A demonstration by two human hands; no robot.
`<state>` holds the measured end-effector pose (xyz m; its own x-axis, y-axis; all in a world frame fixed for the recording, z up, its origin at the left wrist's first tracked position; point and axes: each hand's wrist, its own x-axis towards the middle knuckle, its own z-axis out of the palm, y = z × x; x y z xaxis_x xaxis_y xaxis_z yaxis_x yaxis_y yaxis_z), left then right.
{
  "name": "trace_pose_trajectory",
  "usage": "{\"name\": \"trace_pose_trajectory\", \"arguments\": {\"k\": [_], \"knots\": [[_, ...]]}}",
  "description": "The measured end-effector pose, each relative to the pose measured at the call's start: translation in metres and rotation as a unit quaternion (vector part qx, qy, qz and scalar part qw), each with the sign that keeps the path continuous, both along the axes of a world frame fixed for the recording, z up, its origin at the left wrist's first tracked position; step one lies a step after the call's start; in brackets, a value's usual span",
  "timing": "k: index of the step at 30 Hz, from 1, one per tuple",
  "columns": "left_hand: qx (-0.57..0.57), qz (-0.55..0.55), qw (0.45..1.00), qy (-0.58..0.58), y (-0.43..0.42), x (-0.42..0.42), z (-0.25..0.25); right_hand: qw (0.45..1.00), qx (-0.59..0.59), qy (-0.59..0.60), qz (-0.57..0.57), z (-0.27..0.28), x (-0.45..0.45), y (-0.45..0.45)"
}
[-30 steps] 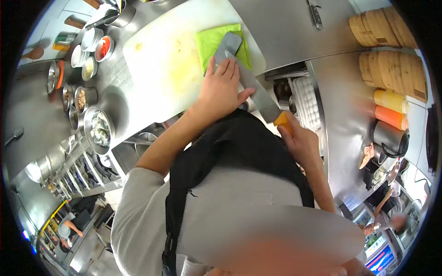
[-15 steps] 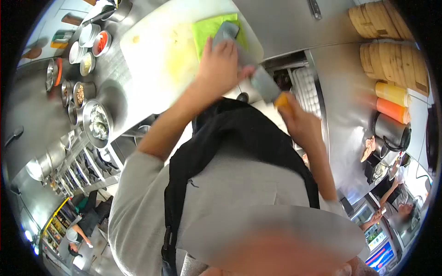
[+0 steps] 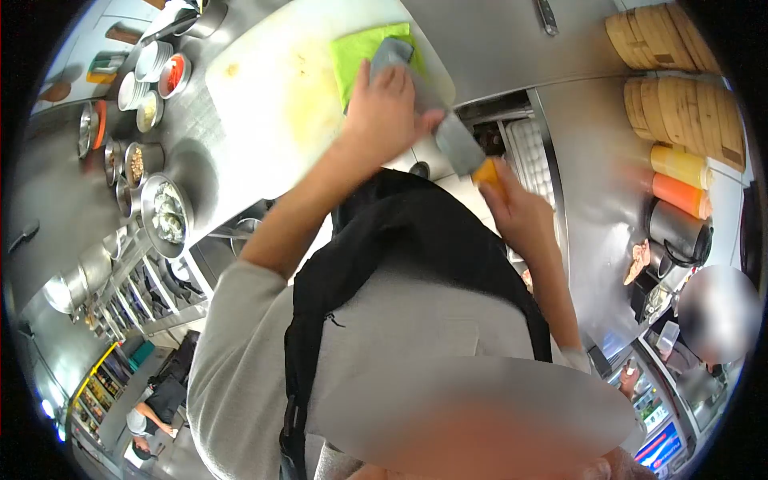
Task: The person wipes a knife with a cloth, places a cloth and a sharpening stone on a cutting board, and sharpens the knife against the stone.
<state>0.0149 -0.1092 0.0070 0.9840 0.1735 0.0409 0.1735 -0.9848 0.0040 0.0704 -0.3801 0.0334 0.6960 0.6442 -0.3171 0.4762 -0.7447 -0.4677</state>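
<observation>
My right hand (image 3: 516, 210) is wrapped round the orange handle (image 3: 487, 171) of a large knife (image 3: 459, 144). The wide blade runs up and left to a grey block (image 3: 392, 53) that lies on a folded green cloth (image 3: 346, 58). My left hand (image 3: 386, 108) rests on the blade with its fingers stretched out and the thumb apart, hiding part of the blade and block. Under the cloth is a white cutting board (image 3: 260, 104) with yellowish stains. The blade's middle is blurred.
Bowls of food, such as a steel bowl (image 3: 167, 214), stand to the left. Another knife (image 3: 547, 16) lies at the top. Bamboo steamers (image 3: 684, 120) and squeeze bottles (image 3: 680, 192) are on the right. An open drawer (image 3: 530, 156) is beside my right hand. Other people show at both lower corners.
The knife and both hands have shifted slightly up in view since the first frame, with little change since the second. The people at the lower corners have moved.
</observation>
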Motion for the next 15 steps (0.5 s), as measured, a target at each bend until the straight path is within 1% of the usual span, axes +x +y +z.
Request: {"name": "trace_pose_trajectory", "arguments": {"k": [2, 3, 4, 6, 8, 9, 11, 12, 13, 14, 15], "knots": [[-0.036, -0.028, 0.998, -0.049, -0.011, -0.022, -0.007, 1.0, -0.014, 0.004, 0.009, 0.007, -0.01, -0.014], [-0.006, -0.029, 0.997, -0.073, -0.003, -0.015, -0.024, 0.999, -0.04, 0.012, 0.01, 0.007, -0.004, -0.005], [-0.011, -0.032, 0.997, -0.068, 0.011, -0.003, -0.029, 0.999, -0.045, 0.018, 0.007, -0.002, 0.004, 0.008], [0.039, -0.026, 0.995, -0.09, 0.052, 0.035, -0.029, 0.998, 0.046, -0.04, 0.015, -0.029, 0.035, 0.049], [0.006, 0.0, 0.999, -0.036, 0.078, 0.058, -0.012, 0.998, 0.053, -0.042, 0.021, -0.033, 0.045, 0.07], [0.025, -0.025, 0.998, -0.058, 0.075, 0.053, -0.013, 0.997, 0.058, -0.043, 0.024, -0.031, 0.046, 0.069], [0.006, -0.023, 0.998, -0.059, 0.038, 0.02, -0.017, 0.999, 0.014, -0.021, 0.035, -0.027, 0.024, 0.031], [0.006, -0.031, 0.997, -0.071, 0.02, -0.003, -0.019, 0.997, -0.053, 0.034, 0.042, -0.011, 0.013, 0.015], [-0.005, -0.022, 0.999, -0.031, 0.01, -0.016, -0.016, 0.999, -0.016, -0.009, 0.051, -0.021, 0.001, 0.002], [0.014, -0.021, 0.999, -0.04, 0.017, -0.014, -0.032, 0.998, -0.03, 0.034, 0.049, -0.008, 0.012, 0.012], [0.022, -0.02, 0.999, -0.019, 0.025, -0.001, -0.017, 0.995, -0.044, 0.076, 0.045, 0.005, 0.023, 0.022]]}}
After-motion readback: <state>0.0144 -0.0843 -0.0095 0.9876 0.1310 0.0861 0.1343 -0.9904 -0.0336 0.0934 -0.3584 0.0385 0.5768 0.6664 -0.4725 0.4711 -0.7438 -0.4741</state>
